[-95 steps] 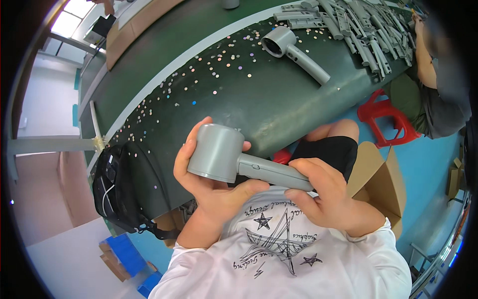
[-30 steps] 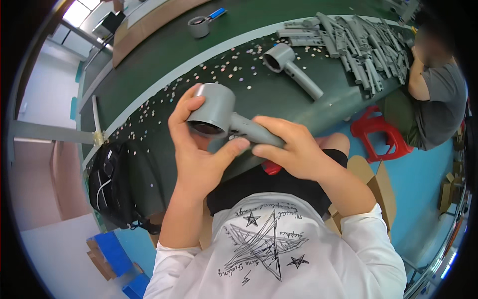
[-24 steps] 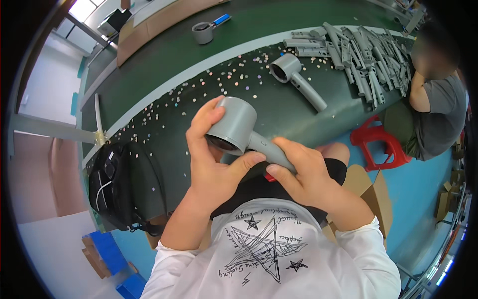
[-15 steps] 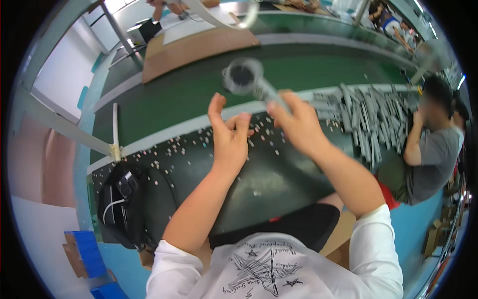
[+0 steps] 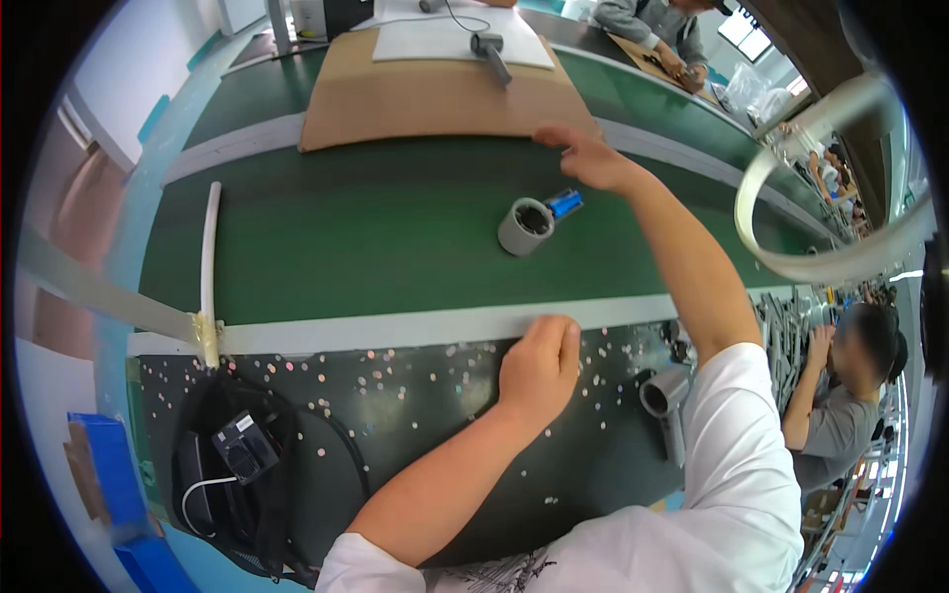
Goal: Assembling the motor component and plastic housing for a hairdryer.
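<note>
My left hand is closed in a fist beside the near table's pale edge strip; whatever is inside it, if anything, is hidden. Stretched out over the green belt, my right hand has its fingers apart and nothing in it, close to the brown cardboard sheet. Just below that hand, a grey hair dryer body stands on the belt, its round dark opening facing up and a blue part sticking out at its side. Another grey hair dryer lies on the near table beside my right sleeve.
On the brown cardboard lies a third grey hair dryer. A black bag sits at left, near a white tube. Small bits dot the near table. A pale ring hangs at right; co-workers sit beyond it and at the far table.
My right hand has let go of the grey hair dryer and reaches farther out. My left hand's fingers, apart before, are now curled in. The whole view has shifted.
</note>
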A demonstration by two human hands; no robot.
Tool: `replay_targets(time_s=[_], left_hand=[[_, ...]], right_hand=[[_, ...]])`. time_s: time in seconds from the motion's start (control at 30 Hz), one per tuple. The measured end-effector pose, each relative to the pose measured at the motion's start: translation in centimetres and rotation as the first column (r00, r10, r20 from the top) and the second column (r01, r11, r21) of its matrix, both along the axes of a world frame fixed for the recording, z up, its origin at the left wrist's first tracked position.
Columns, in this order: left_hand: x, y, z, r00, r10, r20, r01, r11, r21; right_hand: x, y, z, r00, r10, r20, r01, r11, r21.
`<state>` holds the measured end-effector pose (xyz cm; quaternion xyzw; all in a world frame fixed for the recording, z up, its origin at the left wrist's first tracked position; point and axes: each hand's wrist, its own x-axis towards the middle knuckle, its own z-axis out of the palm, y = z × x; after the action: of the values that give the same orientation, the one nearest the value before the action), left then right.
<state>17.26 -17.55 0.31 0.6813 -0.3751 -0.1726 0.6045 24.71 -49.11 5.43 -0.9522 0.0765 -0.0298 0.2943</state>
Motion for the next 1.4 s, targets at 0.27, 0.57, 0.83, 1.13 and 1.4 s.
replay_targets(time_s=[0.27, 0.57, 0.83, 1.13, 1.4], left_hand=[[0.1, -1.1, -0.3, 0.842, -0.138, -0.521, 0.143, 0.989, -0.032], [-10.6, 3.5, 2.7, 0.496, -0.29, -0.819, 0.092, 0.955, -0.282], [-14.8, 10.0, 3.6, 0.452, -0.249, -0.857, 0.174, 0.966, -0.189], [-14.5, 17.1, 2.1, 0.426, -0.248, -0.87, 0.082, 0.968, -0.236], [-14.0, 17.8, 2.0, 0.311, -0.335, -0.889, 0.025, 0.938, -0.345]], right_hand=[[-13.7, 12.8, 0.3, 0.945, -0.327, 0.03, 0.321, 0.902, -0.288], [-32.4, 27.2, 2.1, 0.907, -0.379, 0.184, 0.348, 0.92, 0.18], [-43.3, 12.9, -1.9, 0.404, -0.87, 0.283, 0.834, 0.223, -0.505], [-39.0, 25.3, -1.9, 0.643, -0.682, 0.349, 0.466, 0.71, 0.528], [-36.6, 30.0, -4.8, 0.755, -0.43, 0.494, 0.599, 0.759, -0.254]])
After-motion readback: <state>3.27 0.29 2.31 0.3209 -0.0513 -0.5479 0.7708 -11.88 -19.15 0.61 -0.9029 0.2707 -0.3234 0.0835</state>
